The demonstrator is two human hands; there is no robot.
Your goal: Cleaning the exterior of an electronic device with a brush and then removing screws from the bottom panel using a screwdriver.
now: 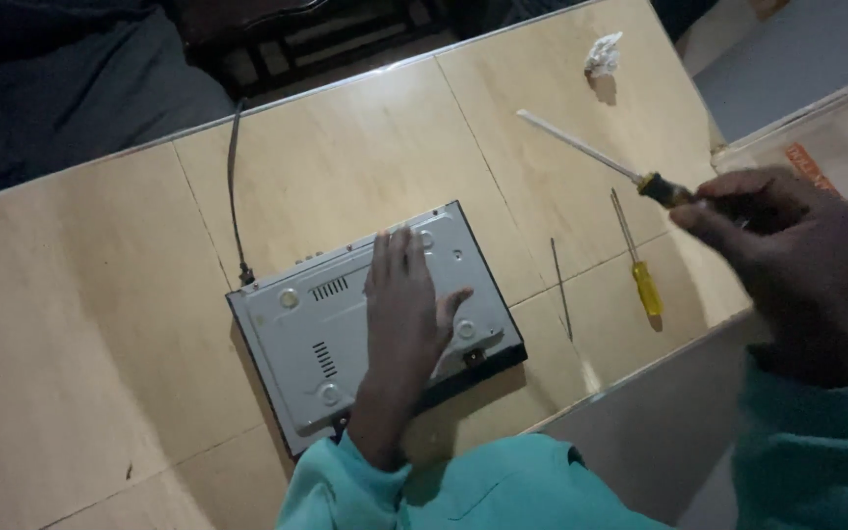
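One grey metal device box (pixel 375 324) lies on the desk (pixel 100 324), with one dark cable (pixel 233 186) running from its far left corner. There are two screwdrivers: a long one (pixel 591 152) right of the box and a smaller yellow-handled one (pixel 637 260) below it. One crumpled white paper ball (pixel 603 54) lies far beyond the box, and one thin dark rod (pixel 561 290) lies just right of it.

We see a dim, bluish picture with soft grain throughout. The pale plywood tabletop (pixel 345 167) catches the most light; the far-left corner sinks to near black. The crumpled white paper ball (pixel 603 53) casts a shadow toward us. Our right hand (pixel 777 245), raised with a long black-handled screwdriver (pixel 601 162), is slightly motion-blurred, and the edges look soft.
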